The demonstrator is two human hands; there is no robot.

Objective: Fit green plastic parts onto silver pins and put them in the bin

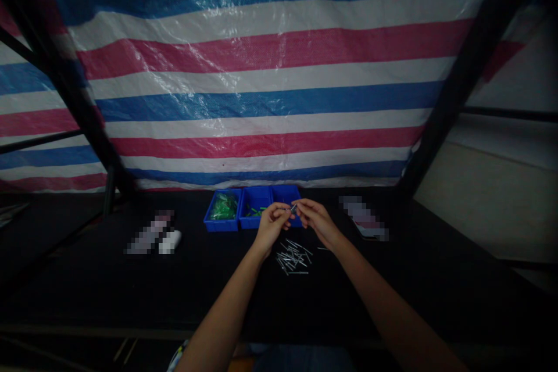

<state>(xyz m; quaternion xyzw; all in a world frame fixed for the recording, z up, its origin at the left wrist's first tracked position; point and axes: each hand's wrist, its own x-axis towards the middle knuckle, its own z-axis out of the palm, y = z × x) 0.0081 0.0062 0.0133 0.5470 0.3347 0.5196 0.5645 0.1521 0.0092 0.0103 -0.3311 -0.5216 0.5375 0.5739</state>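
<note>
My left hand [274, 222] and my right hand [314, 218] meet in front of the blue bins, fingertips pinched close together. Between them shows a small, shiny metal piece [293, 208]; its exact kind is too small to make out. Both hands appear closed on it. Just below, a loose pile of thin silvery metal rods [293, 257], like screws or nails, lies on the black table [209, 285]. One more thin rod [323, 249] lies apart, beside my right wrist.
Three blue bins stand in a row: the left bin [222, 225] holds a clear bag of green pieces [225, 206], the middle bin [250, 222] several loose green pieces, and the right bin [285, 190] is partly hidden. A white object [170, 242] and blurred phone-like things lie at both sides.
</note>
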